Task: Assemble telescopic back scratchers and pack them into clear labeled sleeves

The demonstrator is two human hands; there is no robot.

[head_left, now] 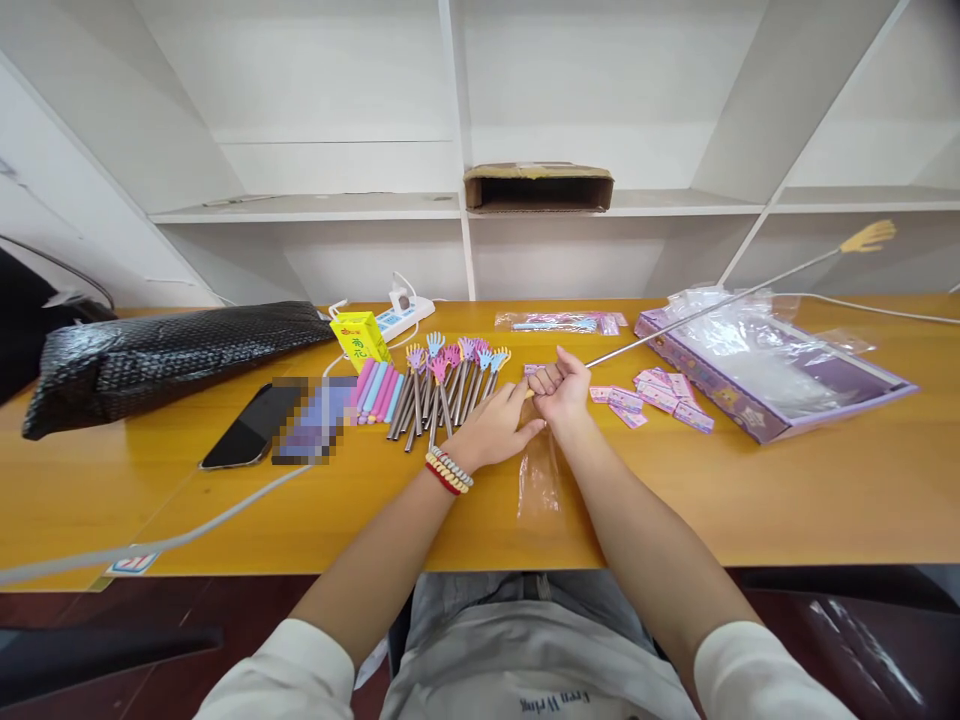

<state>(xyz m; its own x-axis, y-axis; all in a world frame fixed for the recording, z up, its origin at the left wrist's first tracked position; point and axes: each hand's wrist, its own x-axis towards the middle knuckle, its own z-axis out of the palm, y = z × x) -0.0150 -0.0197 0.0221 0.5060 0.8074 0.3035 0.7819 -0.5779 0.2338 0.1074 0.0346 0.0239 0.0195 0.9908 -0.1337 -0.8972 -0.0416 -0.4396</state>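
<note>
Scratcher [697, 317], one, drawn out long, slants up to the right from the hands to its one yellow head [868, 238], above the table [795, 510]. Two hands meet at its near end: the right hand [562, 392] is curled round it in a fist; the left hand [491, 428] touches the right, but whether its fingers also pinch the scratcher I cannot tell. One clear bag [540, 485] lies just below them.

Left of the hands, at least seven more scratchers [442, 400] overlap, then at least five coloured tubes [379, 392], one yellow box [361, 340] and one phone [244, 428]. Beyond are one packed scratcher [562, 323] and one power strip [405, 317]. Right of the hands lie at least five cards [658, 392], overlapping, then one purple tray [705, 385] of clear bags, too layered to count. One black parcel [180, 355] is far left; one carton [538, 188] sits on the shelf [675, 205].
</note>
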